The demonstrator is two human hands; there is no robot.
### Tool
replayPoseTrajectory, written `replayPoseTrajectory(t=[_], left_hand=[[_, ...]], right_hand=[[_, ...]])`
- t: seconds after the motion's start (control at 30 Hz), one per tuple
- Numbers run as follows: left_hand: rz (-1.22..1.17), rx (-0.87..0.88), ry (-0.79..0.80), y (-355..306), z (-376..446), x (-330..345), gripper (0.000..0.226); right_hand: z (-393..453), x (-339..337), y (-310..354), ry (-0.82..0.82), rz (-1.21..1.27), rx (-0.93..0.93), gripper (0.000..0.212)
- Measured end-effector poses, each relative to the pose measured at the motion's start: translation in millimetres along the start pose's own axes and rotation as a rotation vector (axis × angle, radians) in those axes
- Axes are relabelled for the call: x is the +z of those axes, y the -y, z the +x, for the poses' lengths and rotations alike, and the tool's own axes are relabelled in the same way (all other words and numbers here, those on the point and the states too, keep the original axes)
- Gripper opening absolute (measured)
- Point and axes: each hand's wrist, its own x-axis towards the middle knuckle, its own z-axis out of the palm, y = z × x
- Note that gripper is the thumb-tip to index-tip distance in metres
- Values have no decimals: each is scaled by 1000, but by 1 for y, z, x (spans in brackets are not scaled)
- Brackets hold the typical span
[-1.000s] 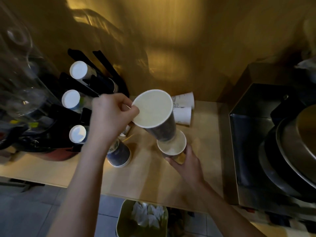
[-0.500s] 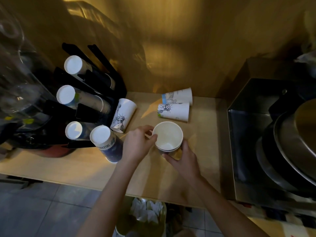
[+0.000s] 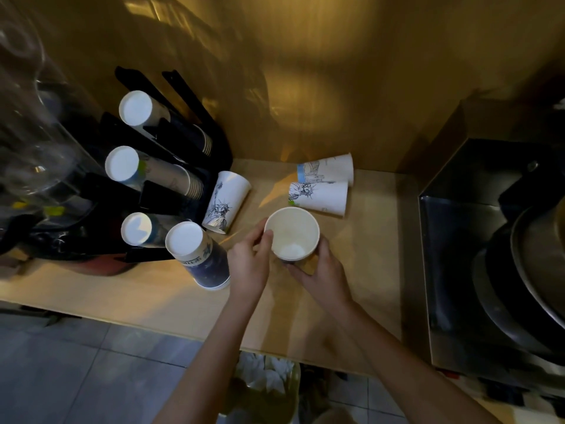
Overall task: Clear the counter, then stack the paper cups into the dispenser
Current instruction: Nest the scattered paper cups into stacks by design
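An upright stack of nested paper cups (image 3: 292,232) stands mouth-up on the wooden counter (image 3: 360,270). My left hand (image 3: 249,264) pinches its rim on the left, and my right hand (image 3: 322,270) wraps its side from the right. An upside-down dark blue cup (image 3: 198,255) stands just left of my left hand. Three white cups with statue drawings lie on their sides: one (image 3: 226,201) against the dispenser, two (image 3: 321,195) (image 3: 327,169) near the back wall. The black cup dispenser (image 3: 159,166) at the left holds three rows of cups, bottoms facing me.
A steel box (image 3: 477,240) with stacked metal pans (image 3: 535,280) fills the right side. Clear glassware (image 3: 27,133) sits at the far left. A bin with crumpled paper (image 3: 266,377) stands below the counter's front edge. A yellow wall backs the counter.
My left hand brought the raised dark cup down and seated it inside the cup held by my right hand. Both hands have stayed on the nested stack since half a second ago.
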Motion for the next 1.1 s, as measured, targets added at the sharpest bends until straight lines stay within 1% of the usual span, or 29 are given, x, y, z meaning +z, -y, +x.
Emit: replayPoseTrajectory(t=[0.13, 0.3, 0.43, 0.5, 0.57, 0.63, 0.67, 0.7, 0.73, 0.77, 0.8, 0.9, 0.97, 1.03, 1.1], left_hand=[[11, 6, -46, 2, 3, -2, 42], [53, 68, -35, 14, 6, -3, 57], [77, 51, -23, 12, 10, -3, 52], [97, 70, -38, 5, 13, -1, 53], [147, 147, -52, -9, 23, -1, 51], [205, 232, -33, -25, 41, 2, 42], [217, 259, -7, -33, 50, 5, 38], [226, 283, 24, -41, 60, 9, 34], [237, 306, 61, -49, 71, 14, 30], [258, 331, 104, -56, 81, 20, 28], [291, 351, 159, -62, 92, 27, 28], [460, 375, 342, -73, 129, 53, 30], [604, 403, 425, -76, 153, 72, 34], [715, 434, 494, -74, 173, 93, 42], [753, 393, 567, -74, 189, 114, 52]], right_hand=[[11, 16, 12, 46, 75, -12, 73], [16, 22, 11, 105, 84, -7, 75], [18, 20, -1, 160, 34, -1, 83], [18, 18, -12, 135, 22, 69, 83], [25, 14, -21, 38, 98, 175, 68], [40, 7, -27, -74, 304, 371, 42], [49, 2, -28, -121, 478, 488, 29], [58, -3, -28, -149, 667, 607, 21], [68, -8, -27, -147, 844, 712, 19], [77, -14, -26, -136, 968, 781, 22], [86, -18, -26, -123, 1030, 821, 26], [113, -27, -24, -80, 1086, 870, 33], [127, -30, -24, -70, 1130, 889, 37], [134, -28, -24, -84, 1142, 914, 34], [140, -22, -27, -124, 1117, 930, 44]])
